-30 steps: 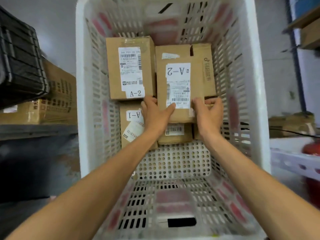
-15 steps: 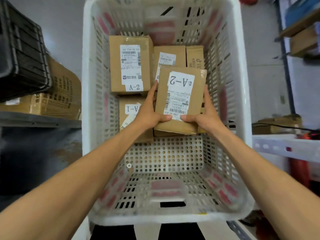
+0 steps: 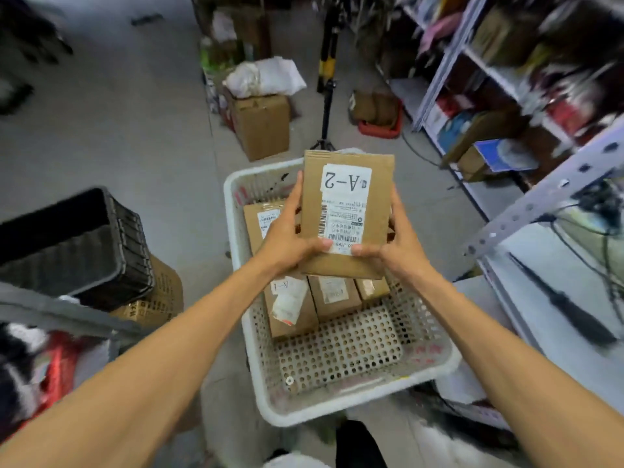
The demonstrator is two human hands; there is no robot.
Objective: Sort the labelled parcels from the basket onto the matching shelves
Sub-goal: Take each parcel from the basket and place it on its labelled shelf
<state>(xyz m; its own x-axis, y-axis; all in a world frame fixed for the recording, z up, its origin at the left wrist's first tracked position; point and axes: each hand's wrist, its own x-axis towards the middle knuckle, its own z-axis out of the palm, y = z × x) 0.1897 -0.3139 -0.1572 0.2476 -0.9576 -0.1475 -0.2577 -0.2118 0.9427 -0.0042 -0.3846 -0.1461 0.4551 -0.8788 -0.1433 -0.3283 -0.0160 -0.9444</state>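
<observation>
I hold a flat brown cardboard parcel (image 3: 347, 211) with a white label reading A-2, raised above the white perforated basket (image 3: 341, 352) on the floor. My left hand (image 3: 287, 234) grips its left edge and lower corner. My right hand (image 3: 393, 244) grips the right edge and lower corner. Inside the basket lie several more brown parcels: one labelled A-1 (image 3: 290, 305), another (image 3: 332, 293) beside it, and one (image 3: 261, 221) partly hidden behind my left hand.
A metal shelf unit (image 3: 526, 204) with mixed goods runs along the right. A black crate (image 3: 77, 244) sits on cardboard boxes at the left. Ahead stand a brown carton (image 3: 261, 125) with white bags and a tripod stand (image 3: 326, 82).
Both hands have lifted the A-2 parcel up out of the basket. The view has pulled back and tilted up, so the floor and shelves show.
</observation>
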